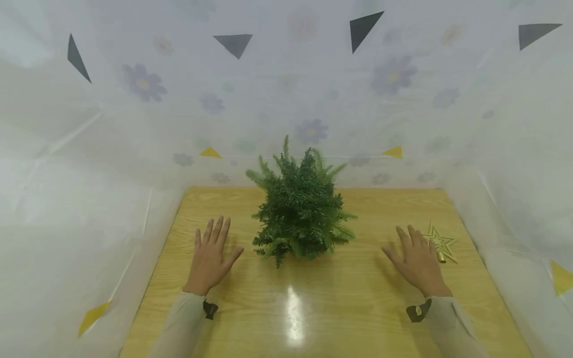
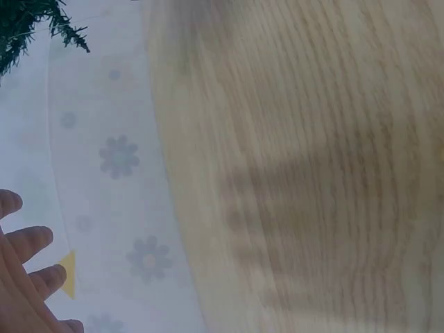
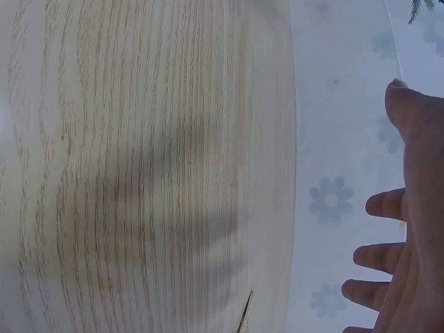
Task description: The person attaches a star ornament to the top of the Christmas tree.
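- R hand [image 1: 416, 262]: spread, empty, nearer star [image 1: 443, 242]
- star just R of it, partly hidden, tip pointing fwd
- L hand [image 1: 209, 263]: spread, empty, L of tree [image 1: 304, 209]

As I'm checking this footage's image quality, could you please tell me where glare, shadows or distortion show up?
Head view: a bright glare streak on the table, in front of the tree; left wrist view: soft finger-shaped shadows on the wood, table edge bowed; right wrist view: soft-edged shadows too, table edge slightly curved.
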A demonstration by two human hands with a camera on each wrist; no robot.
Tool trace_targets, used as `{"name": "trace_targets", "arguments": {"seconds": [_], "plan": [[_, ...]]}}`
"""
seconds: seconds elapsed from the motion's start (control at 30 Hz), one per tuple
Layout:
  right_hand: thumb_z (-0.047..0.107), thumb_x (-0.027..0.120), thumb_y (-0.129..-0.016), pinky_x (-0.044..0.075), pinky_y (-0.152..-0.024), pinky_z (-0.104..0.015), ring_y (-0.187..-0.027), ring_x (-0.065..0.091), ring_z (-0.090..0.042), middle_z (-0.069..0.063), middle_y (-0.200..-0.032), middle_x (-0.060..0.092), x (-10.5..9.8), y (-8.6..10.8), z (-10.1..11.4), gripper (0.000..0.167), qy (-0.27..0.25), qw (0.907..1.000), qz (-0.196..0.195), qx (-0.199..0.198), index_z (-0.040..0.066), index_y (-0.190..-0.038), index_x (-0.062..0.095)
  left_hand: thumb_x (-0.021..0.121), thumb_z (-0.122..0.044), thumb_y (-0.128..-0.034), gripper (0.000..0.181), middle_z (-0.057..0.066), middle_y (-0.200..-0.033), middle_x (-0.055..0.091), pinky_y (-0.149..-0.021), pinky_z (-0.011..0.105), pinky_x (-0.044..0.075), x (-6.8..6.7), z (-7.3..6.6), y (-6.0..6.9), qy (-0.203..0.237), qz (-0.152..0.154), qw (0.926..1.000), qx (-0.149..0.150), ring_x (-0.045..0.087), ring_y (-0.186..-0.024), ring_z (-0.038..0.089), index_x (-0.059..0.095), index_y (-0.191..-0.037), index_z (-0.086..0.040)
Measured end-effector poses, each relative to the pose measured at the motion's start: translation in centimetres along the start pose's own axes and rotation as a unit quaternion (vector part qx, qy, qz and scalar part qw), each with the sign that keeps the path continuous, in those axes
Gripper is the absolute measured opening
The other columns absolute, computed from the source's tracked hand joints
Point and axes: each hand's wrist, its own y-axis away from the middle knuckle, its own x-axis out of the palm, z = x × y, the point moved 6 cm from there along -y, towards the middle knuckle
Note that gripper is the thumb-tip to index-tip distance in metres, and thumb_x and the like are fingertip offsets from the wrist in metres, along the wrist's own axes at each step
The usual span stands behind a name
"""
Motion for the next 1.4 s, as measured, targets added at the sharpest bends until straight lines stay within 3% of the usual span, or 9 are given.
{"name": "trace_targets", "arguments": {"seconds": [0.53,0.83,1.03,1.23,1.4], "plan": [[0.052,0.056,-0.104,0.021,-0.101,-0.085,-0.129,0.036,-0.068,-0.042,-0.153,0.032,-0.2,0.0,-0.7,0.077,-0.002,0.9999,0.002,0.011,-0.005,-0.154,0.040,0.057,-0.054,-0.1031,0.084,0.016,-0.168,0.026,-0.121,0.069,0.005,-1.5,-1.9,-1.1,0.047,-0.026,0.9984,0.021,0.018,-0.155,0.040,0.021,-0.166,-0.011],[0.053,0.053,-0.106,0.019,-0.102,-0.085,-0.132,0.033,-0.067,-0.043,-0.154,0.030,0.2,0.2,-2.2,0.079,-0.011,0.9994,0.011,0.029,-0.007,-0.154,0.036,0.070,-0.035,-0.0987,0.082,0.017,-0.165,0.033,-0.119,0.072,0.009,-2.5,-2.8,-1.8,0.081,-0.053,0.9951,0.023,0.027,-0.152,0.042,0.028,-0.164,-0.007],[0.052,0.052,-0.106,0.019,-0.104,-0.084,-0.132,0.033,-0.066,-0.044,-0.152,0.030,0.1,0.7,-2.8,0.078,-0.016,0.9991,0.015,0.035,-0.008,-0.153,0.036,0.059,-0.044,-0.1047,0.076,0.018,-0.162,0.039,-0.117,0.074,0.013,-3.0,-3.6,-2.3,0.117,-0.069,0.9898,0.041,0.033,-0.148,0.045,0.028,-0.164,-0.010],[0.052,0.053,-0.106,0.022,-0.103,-0.083,-0.132,0.034,-0.066,-0.045,-0.152,0.031,0.0,1.2,-3.4,0.079,-0.017,0.9989,0.011,0.042,-0.009,-0.154,0.036,0.046,-0.056,-0.1076,0.075,0.017,-0.161,0.040,-0.115,0.072,0.021,-3.8,-4.4,-2.8,0.153,-0.085,0.9830,0.055,0.030,-0.150,0.041,0.027,-0.165,-0.011],[0.052,0.053,-0.106,0.020,-0.100,-0.086,-0.130,0.033,-0.069,-0.045,-0.151,0.032,-0.2,1.5,-4.1,0.077,-0.017,0.9986,0.008,0.050,-0.007,-0.152,0.039,0.047,-0.055,-0.1076,0.073,0.015,-0.163,0.038,-0.115,0.071,0.022,-4.2,-4.9,-3.3,0.174,-0.087,0.9791,0.058,0.029,-0.151,0.039,0.026,-0.166,-0.016]]}}
